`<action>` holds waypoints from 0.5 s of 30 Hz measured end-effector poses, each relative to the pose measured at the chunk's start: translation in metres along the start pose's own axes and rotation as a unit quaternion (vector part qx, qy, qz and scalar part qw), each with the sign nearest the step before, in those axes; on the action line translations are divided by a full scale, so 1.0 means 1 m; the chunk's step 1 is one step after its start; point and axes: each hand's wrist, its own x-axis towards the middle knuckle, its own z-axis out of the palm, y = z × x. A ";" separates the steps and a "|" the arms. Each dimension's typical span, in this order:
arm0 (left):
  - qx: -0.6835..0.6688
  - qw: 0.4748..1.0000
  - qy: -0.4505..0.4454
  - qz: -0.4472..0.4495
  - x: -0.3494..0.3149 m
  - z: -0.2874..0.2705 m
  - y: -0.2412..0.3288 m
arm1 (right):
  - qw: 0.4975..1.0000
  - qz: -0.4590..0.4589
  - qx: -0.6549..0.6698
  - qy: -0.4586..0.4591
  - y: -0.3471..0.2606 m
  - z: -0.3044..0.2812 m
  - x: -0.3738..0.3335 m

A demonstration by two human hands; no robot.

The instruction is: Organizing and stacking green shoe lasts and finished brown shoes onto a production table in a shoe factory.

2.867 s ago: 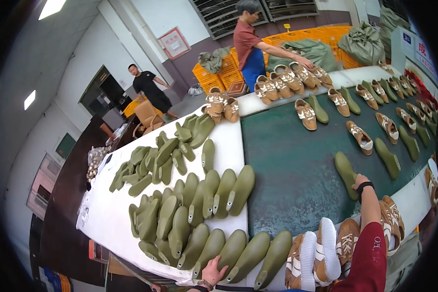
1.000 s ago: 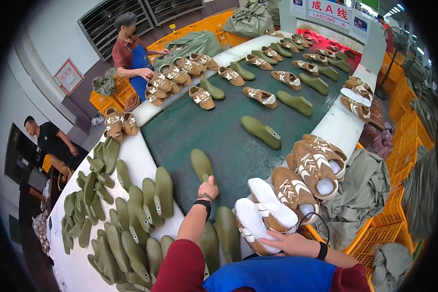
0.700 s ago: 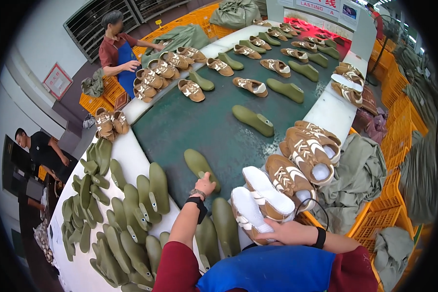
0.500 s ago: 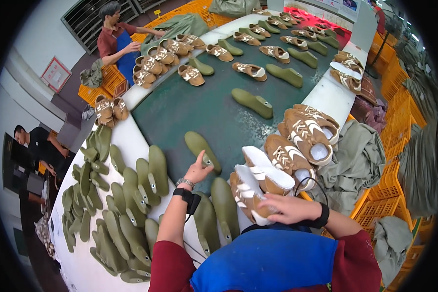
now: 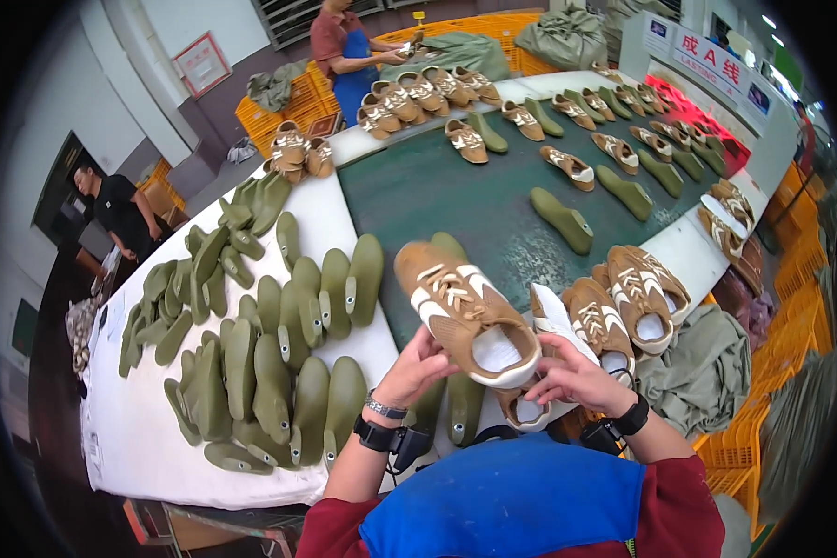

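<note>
The shoe [image 5: 454, 314] is brown with white stripes, the lasts [image 5: 240, 369] olive green, the belt [image 5: 418, 200] dark green

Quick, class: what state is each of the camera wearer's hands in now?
Left hand: holding a brown shoe.
Right hand: at its heel; grip cannot be told.

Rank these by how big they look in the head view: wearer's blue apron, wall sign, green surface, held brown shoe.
1. Green surface
2. Wearer's blue apron, partly cut off
3. Held brown shoe, near the camera
4. Wall sign
</note>
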 end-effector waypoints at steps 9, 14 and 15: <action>0.030 0.995 0.071 -0.065 0.022 0.022 -0.017 | 0.765 -0.234 -0.590 0.108 -0.027 0.032 0.038; -0.114 0.990 -0.044 -0.071 0.010 0.009 -0.035 | 0.818 -0.179 -0.547 0.021 -0.029 0.038 0.038; -0.132 0.984 -0.044 -0.114 0.011 0.006 -0.042 | 0.777 -0.194 -0.599 -0.010 -0.028 0.035 0.039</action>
